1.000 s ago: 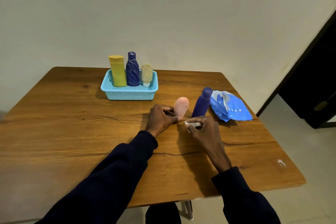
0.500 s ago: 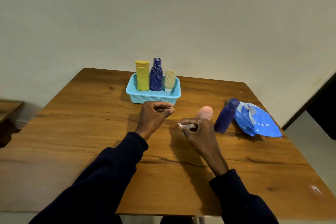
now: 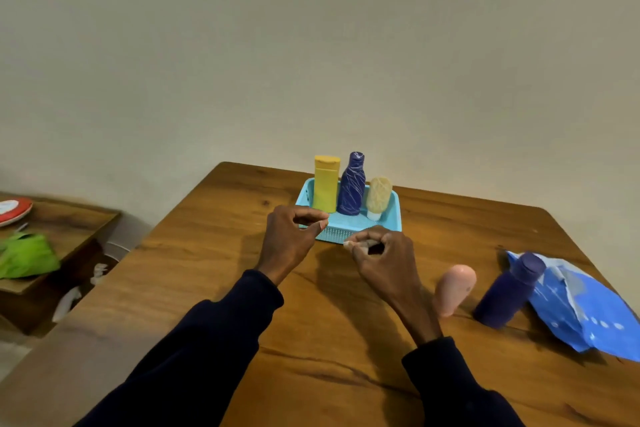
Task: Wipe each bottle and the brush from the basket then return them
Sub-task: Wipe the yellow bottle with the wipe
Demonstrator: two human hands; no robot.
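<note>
a small white wipe (image 3: pixel 349 244) is pinched in the curled fingers of the right hand (image 3: pixel 381 255) before the blue basket (image 3: pixel 394 218); the left hand (image 3: pixel 291 241) is clenched on nothing visible. a yellow bottle (image 3: pixel 325 185), patterned bottle (image 3: pixel 351 187) and brush (image 3: pixel 379 196) are seen inside the basket. a pink bottle (image 3: pixel 453 289) and dark purple bottle (image 3: pixel 505 293) are stood on the table (image 3: pixel 207 253) beside a blue packet (image 3: pixel 585 315).

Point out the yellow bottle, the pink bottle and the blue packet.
yellow bottle (image 3: pixel 326 189): head view, middle of its body.
pink bottle (image 3: pixel 453 289): head view, middle of its body.
blue packet (image 3: pixel 581 308): head view, its crumpled front.
</note>
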